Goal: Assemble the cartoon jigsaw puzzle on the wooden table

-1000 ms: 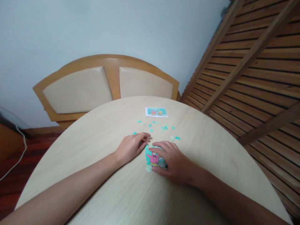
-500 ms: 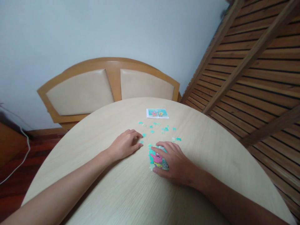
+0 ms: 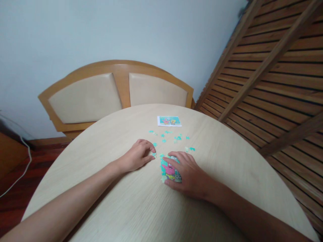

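Note:
My left hand [image 3: 138,155] is closed in a pinch, its thumb and forefinger on a small jigsaw piece [image 3: 154,155] at the table surface. To the right of it lies a partly joined jigsaw puzzle [image 3: 169,171] with a pink cartoon figure on a turquoise ground. My right hand [image 3: 188,174] grips this puzzle from the right, thumb at the near edge and fingers curved over the top. The palm hides the puzzle's right part. Just beyond my left fingertips is another loose turquoise piece [image 3: 154,144].
Several loose jigsaw pieces [image 3: 178,137] are scattered beyond my hands. Behind them lies a picture card [image 3: 169,121] with two cartoon figures. The round wooden table [image 3: 121,205] has a padded headboard-like panel [image 3: 121,87] behind it and slatted wood [image 3: 277,74] on the right.
The fingers of my left hand have closed on a small jigsaw piece and shifted slightly to the right. My right hand stays on the puzzle.

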Action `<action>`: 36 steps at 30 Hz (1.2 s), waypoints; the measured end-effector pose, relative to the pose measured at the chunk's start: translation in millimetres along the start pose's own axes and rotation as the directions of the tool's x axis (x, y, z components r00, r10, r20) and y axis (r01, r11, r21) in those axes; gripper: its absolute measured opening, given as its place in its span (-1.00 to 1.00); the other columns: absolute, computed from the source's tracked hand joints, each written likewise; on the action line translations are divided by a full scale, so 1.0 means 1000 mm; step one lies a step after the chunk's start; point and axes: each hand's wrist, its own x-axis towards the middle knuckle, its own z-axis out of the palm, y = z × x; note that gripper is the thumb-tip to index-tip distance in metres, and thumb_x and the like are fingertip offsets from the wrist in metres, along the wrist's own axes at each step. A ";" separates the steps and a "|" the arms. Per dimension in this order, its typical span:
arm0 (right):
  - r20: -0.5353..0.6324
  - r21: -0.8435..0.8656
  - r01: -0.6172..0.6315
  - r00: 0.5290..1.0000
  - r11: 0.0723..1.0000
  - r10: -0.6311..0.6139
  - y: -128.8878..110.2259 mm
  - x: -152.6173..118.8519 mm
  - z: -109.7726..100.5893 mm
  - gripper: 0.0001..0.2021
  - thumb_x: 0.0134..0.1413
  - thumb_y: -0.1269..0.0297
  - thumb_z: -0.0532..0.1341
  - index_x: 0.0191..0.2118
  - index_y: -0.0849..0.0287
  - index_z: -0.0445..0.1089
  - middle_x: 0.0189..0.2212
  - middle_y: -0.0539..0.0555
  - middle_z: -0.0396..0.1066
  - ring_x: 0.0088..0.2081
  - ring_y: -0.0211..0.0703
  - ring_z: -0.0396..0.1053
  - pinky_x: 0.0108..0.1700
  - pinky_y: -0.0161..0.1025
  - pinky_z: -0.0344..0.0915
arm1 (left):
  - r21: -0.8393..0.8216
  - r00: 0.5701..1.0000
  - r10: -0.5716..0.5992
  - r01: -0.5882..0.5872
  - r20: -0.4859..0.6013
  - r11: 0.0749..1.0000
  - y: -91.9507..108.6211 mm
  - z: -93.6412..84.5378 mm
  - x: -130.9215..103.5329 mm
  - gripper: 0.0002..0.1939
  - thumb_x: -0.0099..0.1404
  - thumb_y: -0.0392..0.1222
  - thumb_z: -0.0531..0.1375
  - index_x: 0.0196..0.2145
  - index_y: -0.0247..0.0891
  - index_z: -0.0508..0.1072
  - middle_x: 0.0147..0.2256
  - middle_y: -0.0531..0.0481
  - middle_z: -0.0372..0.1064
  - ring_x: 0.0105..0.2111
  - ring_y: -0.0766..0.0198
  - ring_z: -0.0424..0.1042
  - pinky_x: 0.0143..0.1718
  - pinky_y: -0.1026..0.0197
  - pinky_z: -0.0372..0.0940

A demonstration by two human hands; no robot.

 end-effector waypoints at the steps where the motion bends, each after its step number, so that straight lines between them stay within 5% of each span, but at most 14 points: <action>1: -0.002 0.001 0.004 1.000 1.000 -0.004 0.000 0.000 0.000 -0.34 0.08 -0.04 0.33 0.25 0.14 0.33 0.17 0.30 0.29 0.17 0.21 0.21 0.19 0.17 0.14 | -0.012 1.000 0.015 -0.015 0.001 1.000 0.002 0.000 0.000 -0.88 0.32 -0.21 0.25 -0.17 -0.19 0.44 -0.10 -0.05 0.46 -0.01 0.10 0.35 0.13 -0.04 0.16; 18: 0.005 0.007 -0.005 1.000 1.000 0.005 0.000 0.000 0.001 -0.32 0.07 -0.07 0.33 0.25 0.11 0.32 0.18 0.29 0.28 0.17 0.21 0.20 0.21 0.17 0.12 | -0.021 0.994 0.076 -0.077 -0.076 0.997 0.012 0.010 0.001 -0.91 0.35 -0.22 0.23 -0.17 -0.17 0.47 -0.05 -0.07 0.48 0.03 0.08 0.37 0.13 -0.09 0.23; 28: -0.002 0.013 -0.003 1.000 1.000 0.003 -0.001 0.000 0.001 -0.34 0.06 -0.06 0.34 0.23 0.12 0.34 0.18 0.28 0.28 0.17 0.20 0.22 0.21 0.16 0.14 | 0.210 0.969 0.228 -0.243 0.095 0.947 0.026 0.000 0.001 -0.77 0.46 -0.23 0.06 -0.19 -0.22 0.53 -0.12 -0.11 0.51 -0.09 0.11 0.45 0.02 0.01 0.33; 36: -0.040 0.073 -0.045 0.998 0.996 0.048 0.002 0.005 -0.006 -0.38 0.14 0.01 0.29 0.24 0.22 0.27 0.15 0.28 0.34 0.15 0.15 0.27 0.20 0.09 0.19 | 0.180 0.986 0.168 -0.168 0.013 0.969 0.017 -0.002 0.000 -0.78 0.46 -0.17 0.07 -0.15 -0.18 0.51 -0.11 -0.09 0.51 -0.09 0.11 0.46 0.00 0.03 0.34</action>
